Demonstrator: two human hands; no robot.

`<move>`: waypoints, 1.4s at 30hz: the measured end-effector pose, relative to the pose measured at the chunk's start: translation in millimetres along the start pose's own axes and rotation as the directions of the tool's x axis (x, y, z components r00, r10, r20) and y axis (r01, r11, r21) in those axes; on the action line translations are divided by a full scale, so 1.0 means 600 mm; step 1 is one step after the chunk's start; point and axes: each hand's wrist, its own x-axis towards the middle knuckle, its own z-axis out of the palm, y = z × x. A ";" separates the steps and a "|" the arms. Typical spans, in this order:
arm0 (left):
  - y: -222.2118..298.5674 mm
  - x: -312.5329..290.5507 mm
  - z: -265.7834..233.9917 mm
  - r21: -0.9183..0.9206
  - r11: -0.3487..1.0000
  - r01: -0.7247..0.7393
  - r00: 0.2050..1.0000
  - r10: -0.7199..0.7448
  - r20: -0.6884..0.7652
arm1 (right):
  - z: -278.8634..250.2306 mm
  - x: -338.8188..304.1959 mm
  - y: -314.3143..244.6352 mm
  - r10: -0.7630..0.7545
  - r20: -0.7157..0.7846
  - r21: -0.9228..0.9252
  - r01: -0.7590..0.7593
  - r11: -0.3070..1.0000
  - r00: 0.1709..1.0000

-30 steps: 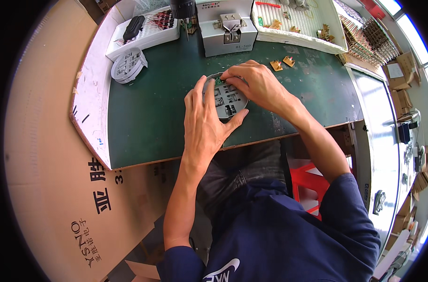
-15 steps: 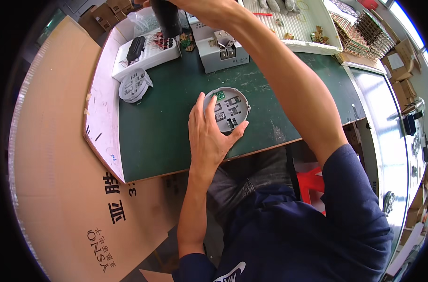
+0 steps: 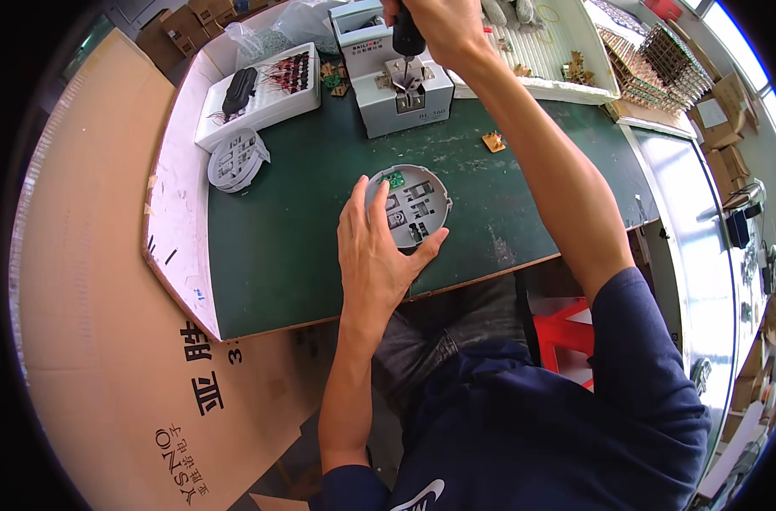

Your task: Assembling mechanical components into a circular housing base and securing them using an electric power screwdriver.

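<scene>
My left hand [image 3: 378, 234] steadies a round grey plastic housing [image 3: 436, 189] on the green bench, its fingers along the left side and thumb at the lower right edge. Inside the housing are a small green circuit board [image 3: 394, 180] and several rectangular cutouts. At the top, my right hand [image 3: 443, 25] grips a black electric screwdriver [image 3: 408, 38], held upright. Its bit points down into the metal pick-up part of a grey screw feeder [image 3: 405, 115]; whether the bit carries a screw is too small to tell.
Left of the housing lies a stack of similar grey housings [image 3: 237, 160]. Behind it, a white foam tray [image 3: 273, 98] holds wired parts and a black case. A small yellow-orange board [image 3: 494, 142] rests near my right forearm. A ribbed white tray [image 3: 558, 51] stands at the back right.
My right hand has brought the screwdriver rightward and down from the back left to the screw feeder. The small yellow-orange board has come out from behind my forearm. My left hand stays on the housing.
</scene>
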 end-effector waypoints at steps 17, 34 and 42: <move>0.003 0.002 -0.001 0.030 0.999 -0.032 0.999 0.033 -0.010 | 0.029 -0.137 -0.040 0.296 0.188 0.099 -0.318 0.943 0.937; -0.001 -0.002 0.003 0.036 0.998 -0.044 0.999 0.044 -0.015 | 0.034 -0.150 -0.025 0.294 0.281 0.083 -0.328 0.941 0.914; 0.002 0.000 0.003 0.042 0.998 -0.052 0.998 0.054 -0.041 | 0.033 -0.147 -0.014 0.340 0.356 0.034 -0.376 0.926 0.870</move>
